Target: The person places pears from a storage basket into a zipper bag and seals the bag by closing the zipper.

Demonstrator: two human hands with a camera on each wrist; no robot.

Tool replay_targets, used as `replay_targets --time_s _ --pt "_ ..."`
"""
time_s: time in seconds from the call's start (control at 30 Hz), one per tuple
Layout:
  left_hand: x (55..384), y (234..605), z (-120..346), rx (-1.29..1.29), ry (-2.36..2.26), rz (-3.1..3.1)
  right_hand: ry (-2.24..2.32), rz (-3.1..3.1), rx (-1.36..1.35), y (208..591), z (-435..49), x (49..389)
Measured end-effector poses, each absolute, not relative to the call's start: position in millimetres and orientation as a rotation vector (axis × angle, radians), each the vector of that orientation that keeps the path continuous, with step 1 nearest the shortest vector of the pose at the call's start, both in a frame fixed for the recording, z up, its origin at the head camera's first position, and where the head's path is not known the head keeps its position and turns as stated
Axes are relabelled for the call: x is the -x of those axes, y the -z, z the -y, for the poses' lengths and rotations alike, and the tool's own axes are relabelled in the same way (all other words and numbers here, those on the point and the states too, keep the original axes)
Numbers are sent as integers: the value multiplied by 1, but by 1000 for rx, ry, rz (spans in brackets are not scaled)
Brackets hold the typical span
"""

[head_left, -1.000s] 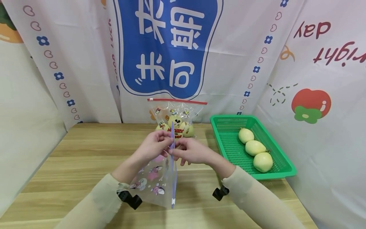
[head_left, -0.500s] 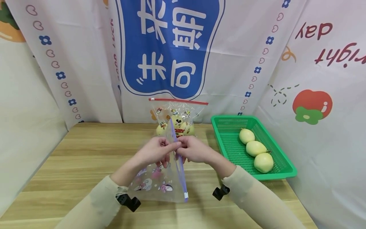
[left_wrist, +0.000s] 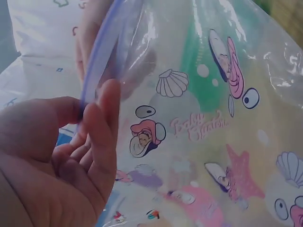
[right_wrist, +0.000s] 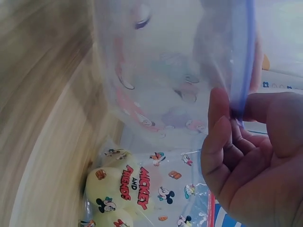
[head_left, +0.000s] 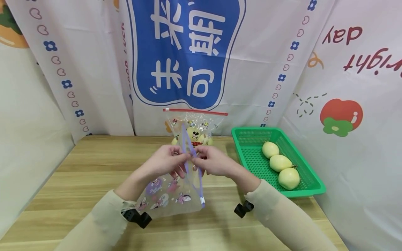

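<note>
A white printed cloth [head_left: 257, 69] hangs behind and around the work, with a large blue panel of white characters. Below it spreads the wood-grain counter [head_left: 103, 167]. A green basket [head_left: 251, 164] sits on the counter's right side. Over the middle of the counter, in front of the person, is the purple-edged bag [head_left: 161, 202], clear with shells, a starfish and "Baby" lettering. Behind it, near the cloth, stands a red-edged bag [head_left: 194, 121], printed "Mickey and Friends". Both hands have a closed grip on the purple-edged bag: the left hand [head_left: 168, 160] pinches its rim between thumb and fingers, and the right hand [head_left: 213, 160] pinches the rim just beside it. The rim's two purple strips stand apart in places. Three pale yellow fruits [head_left: 280, 163] lie in a row in the basket, touching; more pale fruits [right_wrist: 104, 187] fill the bottom of the red-edged bag. A small black camera [head_left: 244, 208] is worn at each wrist. A white slider [head_left: 202, 200] sits at the rim's near end.
</note>
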State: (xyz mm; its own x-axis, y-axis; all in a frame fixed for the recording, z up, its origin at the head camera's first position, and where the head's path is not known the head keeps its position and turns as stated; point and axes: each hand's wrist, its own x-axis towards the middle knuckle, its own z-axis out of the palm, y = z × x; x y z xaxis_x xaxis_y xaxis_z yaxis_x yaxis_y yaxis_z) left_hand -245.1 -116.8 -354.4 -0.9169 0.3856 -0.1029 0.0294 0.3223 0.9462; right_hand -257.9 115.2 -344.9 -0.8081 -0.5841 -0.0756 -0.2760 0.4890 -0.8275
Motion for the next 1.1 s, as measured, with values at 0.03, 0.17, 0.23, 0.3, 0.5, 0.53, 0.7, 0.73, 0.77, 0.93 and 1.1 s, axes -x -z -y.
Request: replay_targets --time_s 0.03,0.17,0.23,0.3,0.5,0.53,0.7,0.73,0.77,0.93,1.1 --pt "246 352 119 -354 -1651 -2293 1242 -2398 709 344 -117 259" --pt "250 338 138 -222 -1770 -2352 1261 -2440 607 339 -128 263" --pt "252 330 151 -173 -1798 -2388 1263 -2460 557 337 -137 267" --pt "252 322 165 -132 -1789 -2433 1276 -2465 499 336 -146 270" --pt "249 305 187 -91 -1643 -2517 1286 -2462 357 334 -163 276" --pt "249 304 186 -103 -1627 -2517 1283 -2460 351 334 -164 276" --pt "245 305 177 -163 -1603 -2521 1256 -2471 382 337 -162 276" --pt "244 307 175 -175 -1617 -2515 1255 -2475 393 337 -161 276" --pt "244 309 172 -189 -1627 -2508 1250 -2483 408 337 -160 276" --pt "246 319 159 -256 -1646 -2471 1224 -2495 440 336 -154 272" --pt "248 328 154 -254 -1706 -2438 1216 -2500 427 337 -153 271"
